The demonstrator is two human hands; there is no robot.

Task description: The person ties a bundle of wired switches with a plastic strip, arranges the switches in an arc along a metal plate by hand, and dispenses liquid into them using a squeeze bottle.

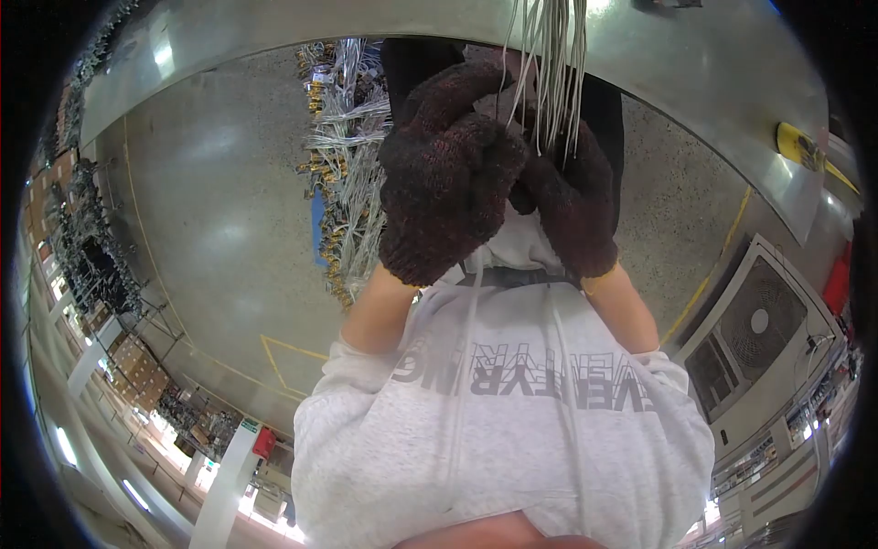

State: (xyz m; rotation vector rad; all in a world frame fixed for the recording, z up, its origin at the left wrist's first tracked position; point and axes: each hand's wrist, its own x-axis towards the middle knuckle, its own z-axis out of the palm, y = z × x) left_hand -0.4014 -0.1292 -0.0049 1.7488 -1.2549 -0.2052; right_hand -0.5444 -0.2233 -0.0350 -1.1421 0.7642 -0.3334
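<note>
A bundle of thin grey-white wires (553, 69) hangs over the near edge of the metal table, its loose ends fanned out. My left hand (448, 178), in a dark knitted glove, is closed beside the bundle, and a single thin strand runs down to its fingers. Also gloved, my right hand (578, 197) sits just under the wire ends with its fingers curled in toward them. Both hands are close together in front of my chest. The wires and the left hand partly cover the right fingertips, so the exact grip there is hidden.
The metal table (274, 23) curves across the top, with a yellow-and-black tool (798, 146) on its right side. Wire harnesses with yellowish connectors (352, 183) are heaped at my left. A fan unit (759, 316) stands at the right. Yellow lines mark the floor (219, 220).
</note>
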